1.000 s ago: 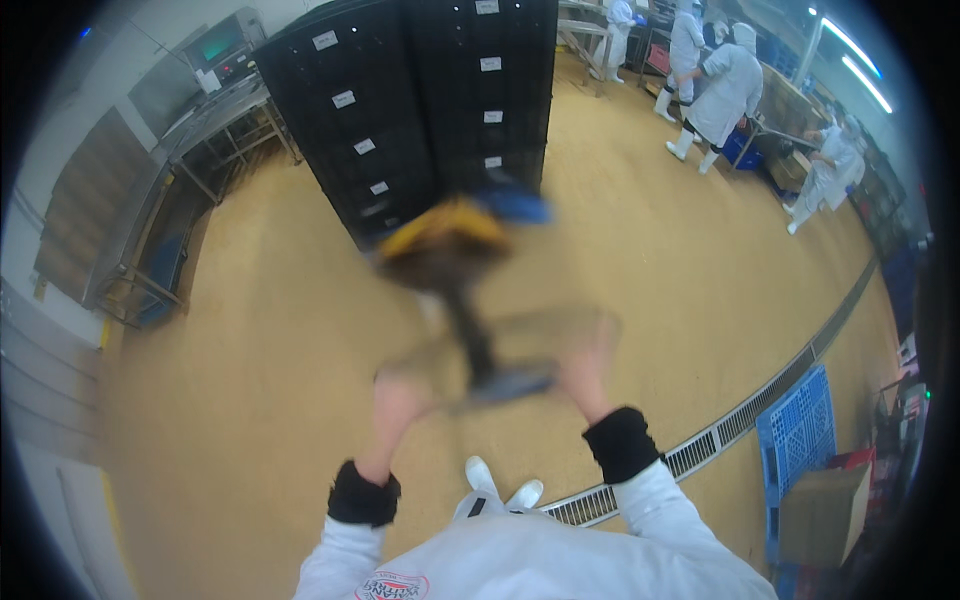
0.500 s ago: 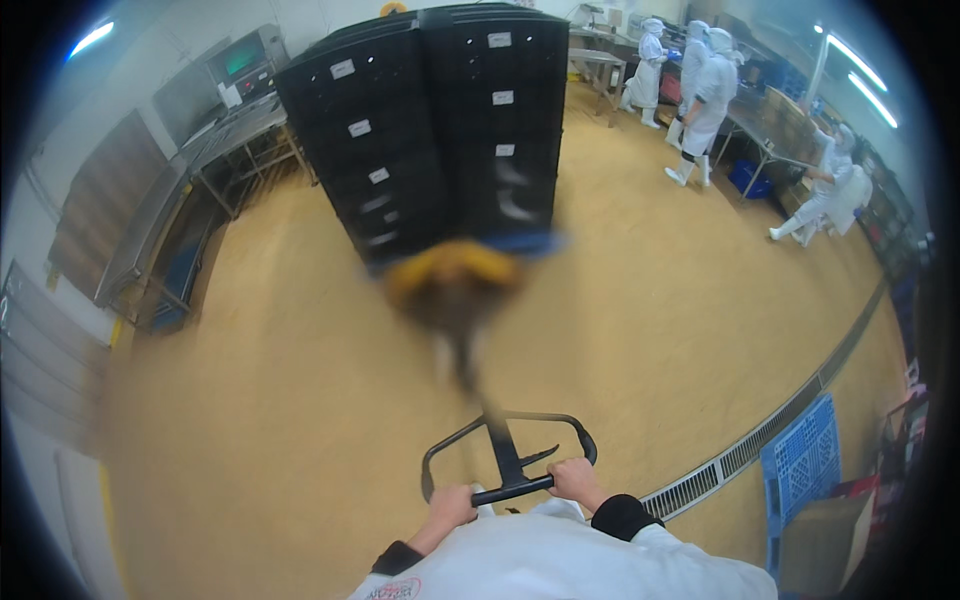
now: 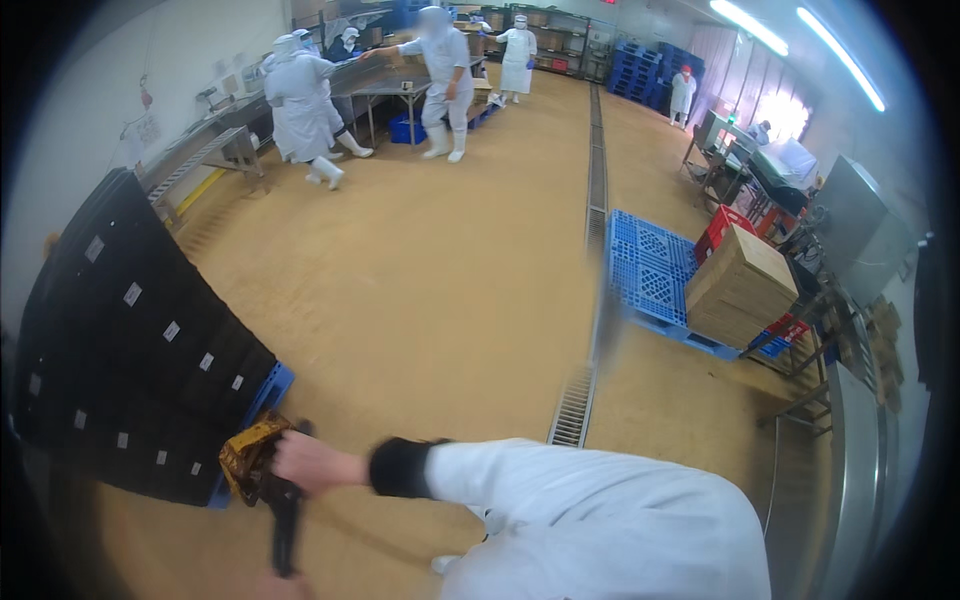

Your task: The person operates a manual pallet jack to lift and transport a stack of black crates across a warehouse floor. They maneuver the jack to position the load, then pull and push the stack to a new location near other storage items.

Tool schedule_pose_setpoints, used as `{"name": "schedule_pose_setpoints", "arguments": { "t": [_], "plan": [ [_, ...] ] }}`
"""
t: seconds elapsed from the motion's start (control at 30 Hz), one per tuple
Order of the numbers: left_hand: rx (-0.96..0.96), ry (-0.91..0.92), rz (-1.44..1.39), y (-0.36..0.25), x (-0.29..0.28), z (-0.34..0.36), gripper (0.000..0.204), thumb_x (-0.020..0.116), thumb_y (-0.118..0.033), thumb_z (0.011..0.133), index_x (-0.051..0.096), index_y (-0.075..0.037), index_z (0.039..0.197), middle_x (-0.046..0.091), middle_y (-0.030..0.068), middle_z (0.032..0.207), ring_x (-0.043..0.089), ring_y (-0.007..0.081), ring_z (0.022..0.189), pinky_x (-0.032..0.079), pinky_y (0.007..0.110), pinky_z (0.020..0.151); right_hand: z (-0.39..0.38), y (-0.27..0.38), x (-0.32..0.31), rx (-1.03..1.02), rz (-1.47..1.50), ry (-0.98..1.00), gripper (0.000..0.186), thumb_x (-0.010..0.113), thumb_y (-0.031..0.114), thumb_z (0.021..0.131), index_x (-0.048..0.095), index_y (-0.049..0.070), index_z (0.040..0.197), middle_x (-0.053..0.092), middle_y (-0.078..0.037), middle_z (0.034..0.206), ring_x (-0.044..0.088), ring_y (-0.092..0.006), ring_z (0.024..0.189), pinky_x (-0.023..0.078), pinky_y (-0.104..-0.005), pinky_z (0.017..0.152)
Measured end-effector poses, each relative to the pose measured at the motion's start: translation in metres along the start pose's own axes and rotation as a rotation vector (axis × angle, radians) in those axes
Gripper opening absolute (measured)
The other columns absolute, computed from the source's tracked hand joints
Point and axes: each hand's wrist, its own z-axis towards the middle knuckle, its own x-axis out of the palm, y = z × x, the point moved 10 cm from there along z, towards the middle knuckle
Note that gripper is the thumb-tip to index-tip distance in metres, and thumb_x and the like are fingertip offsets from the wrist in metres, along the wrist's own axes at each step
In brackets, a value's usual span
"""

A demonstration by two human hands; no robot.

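My right hand (image 3: 312,463) is wrapped round the black handle (image 3: 286,530) of a pallet jack, its arm reaching across to the left. Blurred and partly cut off by the lower edge, my left hand (image 3: 274,588) is at the handle's other end. Just beyond is the jack's worn yellow body (image 3: 245,460). A tall stack of black crates (image 3: 140,330) with small white labels stands at the left on a blue pallet (image 3: 272,388), joined to the jack.
A grated floor drain (image 3: 573,405) runs away through the tan floor. At the right lie a blue plastic pallet (image 3: 645,255) with a cardboard box (image 3: 740,285) and a red crate (image 3: 722,232). White-clad co-workers (image 3: 445,80) stand around a metal table (image 3: 390,88) at the far left.
My view has swung to the right. The crate stack and jack handle, ahead of me before, now appear at the left; the blue pallet and drain have come further into view.
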Motion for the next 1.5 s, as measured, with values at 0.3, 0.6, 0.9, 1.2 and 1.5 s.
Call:
{"name": "schedule_pose_setpoints", "arguments": {
  "t": [0.3, 0.6, 0.9, 1.2, 1.5],
  "plan": [
    [0.018, 0.806, -0.405, -0.143, 0.14, -0.209, 0.045, 0.07, -0.05, 0.084, 0.077, -0.007, 0.096, 0.073, 0.0187, 0.083, 0.072, 0.0372, 0.078, 0.054, 0.049, 0.066, -0.245, -0.037, 0.096, 0.14, 0.213, 0.444, 0.018, 0.08, 0.025, 0.058, 0.073, 0.011, 0.065, 0.066, -0.012, 0.067, 0.067, -0.0327, 0.072, 0.05, -0.0451, 0.068],
    [-0.133, 0.272, -0.281, 0.005, -0.019, 0.152, 0.031, 0.077, -0.028, 0.078, 0.073, 0.002, 0.083, 0.072, 0.0188, 0.082, 0.07, 0.0366, 0.071, 0.051, 0.048, 0.06, 0.096, -0.05, -0.013, 0.052, -0.025, -0.003, 0.024, 0.079, 0.027, 0.054, 0.072, 0.01, 0.071, 0.066, -0.008, 0.069, 0.065, -0.0291, 0.073, 0.046, -0.0385, 0.072],
    [0.056, 0.7, -0.401, -0.125, 0.164, -0.167, 0.027, 0.075, -0.027, 0.081, 0.075, -0.001, 0.085, 0.072, 0.0181, 0.074, 0.071, 0.0352, 0.069, 0.053, 0.044, 0.061, -0.215, -0.035, 0.123, 0.105, 0.088, 0.251, 0.017, 0.076, 0.023, 0.064, 0.063, 0.015, 0.071, 0.061, -0.005, 0.071, 0.062, -0.0239, 0.075, 0.042, -0.0423, 0.072],
    [-0.16, 0.563, -0.461, 0.017, 0.053, 0.027, 0.025, 0.078, -0.024, 0.076, 0.072, 0.0, 0.081, 0.072, 0.0174, 0.078, 0.072, 0.0333, 0.071, 0.053, 0.045, 0.064, 0.024, -0.009, 0.022, -0.019, -0.003, 0.225, 0.026, 0.08, 0.026, 0.055, 0.073, 0.009, 0.072, 0.068, -0.011, 0.07, 0.069, -0.0307, 0.072, 0.055, -0.0418, 0.069],
    [-0.182, 0.225, -0.268, 0.04, 0.087, -0.001, 0.035, 0.078, -0.032, 0.075, 0.071, -0.002, 0.091, 0.07, 0.0193, 0.081, 0.07, 0.0387, 0.077, 0.053, 0.05, 0.067, 0.019, -0.009, 0.081, 0.055, -0.013, 0.189, 0.02, 0.078, 0.03, 0.061, 0.067, 0.019, 0.074, 0.063, -0.002, 0.076, 0.061, -0.023, 0.078, 0.043, -0.0386, 0.074]
  ]
}}
